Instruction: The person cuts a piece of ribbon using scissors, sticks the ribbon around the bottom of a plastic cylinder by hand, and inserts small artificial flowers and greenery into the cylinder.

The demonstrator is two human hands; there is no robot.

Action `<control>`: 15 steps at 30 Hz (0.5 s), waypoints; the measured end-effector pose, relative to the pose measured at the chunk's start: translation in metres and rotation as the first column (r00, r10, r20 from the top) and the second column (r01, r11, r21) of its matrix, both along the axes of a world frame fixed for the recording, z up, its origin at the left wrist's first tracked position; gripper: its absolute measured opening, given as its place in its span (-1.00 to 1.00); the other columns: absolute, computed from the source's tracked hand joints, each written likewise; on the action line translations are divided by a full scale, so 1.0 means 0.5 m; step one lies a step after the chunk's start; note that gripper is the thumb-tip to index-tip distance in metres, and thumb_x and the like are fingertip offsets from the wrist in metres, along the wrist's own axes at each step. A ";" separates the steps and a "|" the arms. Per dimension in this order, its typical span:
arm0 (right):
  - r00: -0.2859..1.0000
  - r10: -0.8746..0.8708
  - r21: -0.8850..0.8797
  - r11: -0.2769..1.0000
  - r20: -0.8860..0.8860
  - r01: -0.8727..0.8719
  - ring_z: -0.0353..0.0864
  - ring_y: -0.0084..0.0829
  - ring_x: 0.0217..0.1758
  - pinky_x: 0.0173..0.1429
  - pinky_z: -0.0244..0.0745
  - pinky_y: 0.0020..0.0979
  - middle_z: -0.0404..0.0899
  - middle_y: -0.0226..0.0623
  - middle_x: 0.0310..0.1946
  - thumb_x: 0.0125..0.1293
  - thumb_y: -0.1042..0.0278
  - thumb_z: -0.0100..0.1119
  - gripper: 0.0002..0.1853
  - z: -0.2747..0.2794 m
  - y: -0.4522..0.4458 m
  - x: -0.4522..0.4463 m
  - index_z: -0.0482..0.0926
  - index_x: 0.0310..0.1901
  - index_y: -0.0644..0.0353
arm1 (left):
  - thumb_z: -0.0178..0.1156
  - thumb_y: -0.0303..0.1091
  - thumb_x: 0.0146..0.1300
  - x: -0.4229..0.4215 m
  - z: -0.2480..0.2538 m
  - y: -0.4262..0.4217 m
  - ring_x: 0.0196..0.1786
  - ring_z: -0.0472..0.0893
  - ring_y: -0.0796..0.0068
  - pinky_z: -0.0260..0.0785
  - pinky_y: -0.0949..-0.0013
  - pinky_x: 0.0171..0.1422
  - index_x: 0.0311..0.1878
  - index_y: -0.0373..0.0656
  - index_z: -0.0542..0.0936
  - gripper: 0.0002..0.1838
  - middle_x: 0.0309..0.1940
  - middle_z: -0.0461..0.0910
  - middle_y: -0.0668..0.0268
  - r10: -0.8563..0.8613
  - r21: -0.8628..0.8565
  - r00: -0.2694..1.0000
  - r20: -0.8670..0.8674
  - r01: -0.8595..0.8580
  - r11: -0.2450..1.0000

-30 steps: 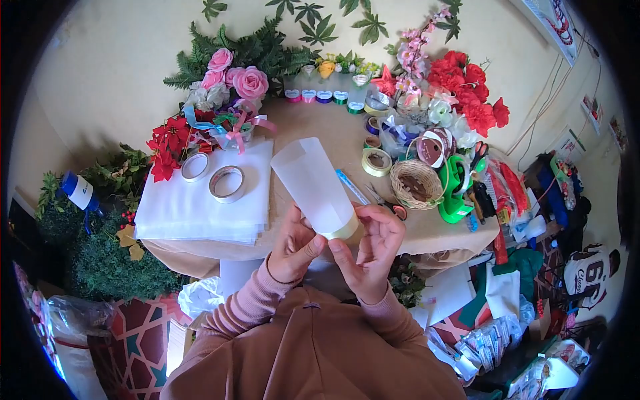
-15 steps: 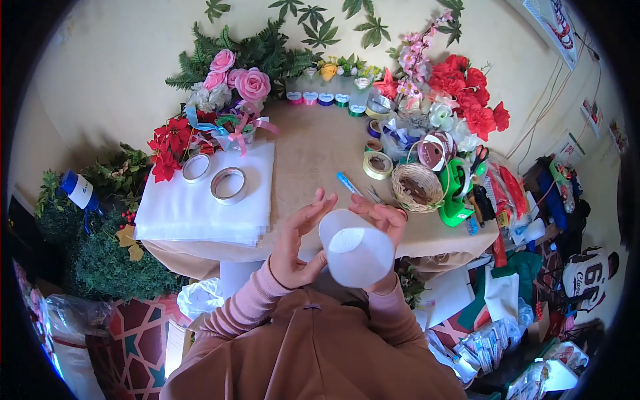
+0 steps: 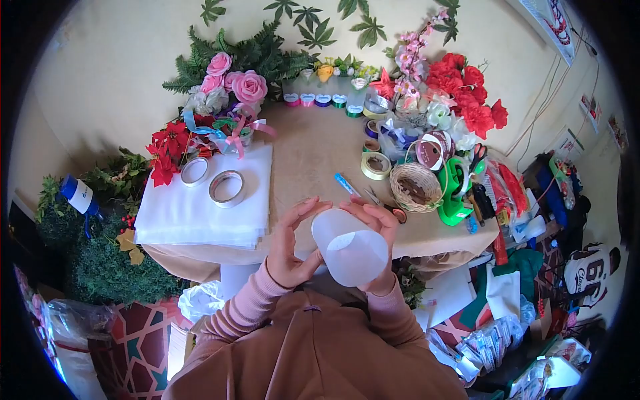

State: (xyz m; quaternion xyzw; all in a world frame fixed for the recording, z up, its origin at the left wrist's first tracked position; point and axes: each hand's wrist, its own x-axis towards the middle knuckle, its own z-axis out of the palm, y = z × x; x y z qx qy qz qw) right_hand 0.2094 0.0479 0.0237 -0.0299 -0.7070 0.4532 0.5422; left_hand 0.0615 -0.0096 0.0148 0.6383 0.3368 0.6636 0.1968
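A translucent white cylinder (image 3: 353, 257), wide and open at its near end, is held tilted in front of my chest, off the table's front edge. My left hand (image 3: 291, 243) curves around its left side, with the thumb against the wall and the fingertips by the far rim. On the other side my right hand (image 3: 381, 230) wraps it, its palm partly hidden behind the cylinder. Just beyond my hands lie a blue pen-like cutter (image 3: 347, 183) and scissors (image 3: 387, 203) on the brown tablecloth (image 3: 310, 150).
On the left, two tape rolls (image 3: 227, 189) rest on white sheets (image 3: 200, 220). To the right stand a wicker basket (image 3: 408, 190), a green tape dispenser (image 3: 455, 193) and a cream ribbon roll (image 3: 376, 166). Artificial flowers (image 3: 250, 87) and ribbon spools (image 3: 323, 100) line the back.
Both hands and the cylinder have shifted slightly left. The fingers of both hands have come closer together over the cylinder's far rim.
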 end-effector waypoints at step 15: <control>0.976 -0.187 0.071 0.981 0.109 0.180 0.22 -0.13 0.29 0.37 0.03 -0.16 0.14 0.07 0.23 -0.05 0.34 0.37 -0.13 -0.025 -0.004 -0.018 -0.01 0.22 0.27 | 0.26 -0.50 -0.05 -0.005 -0.022 0.013 0.21 0.36 0.15 0.11 0.17 0.32 0.23 -0.28 0.17 -0.27 0.12 0.36 0.00 0.096 -0.014 0.995 0.011 -0.096 0.995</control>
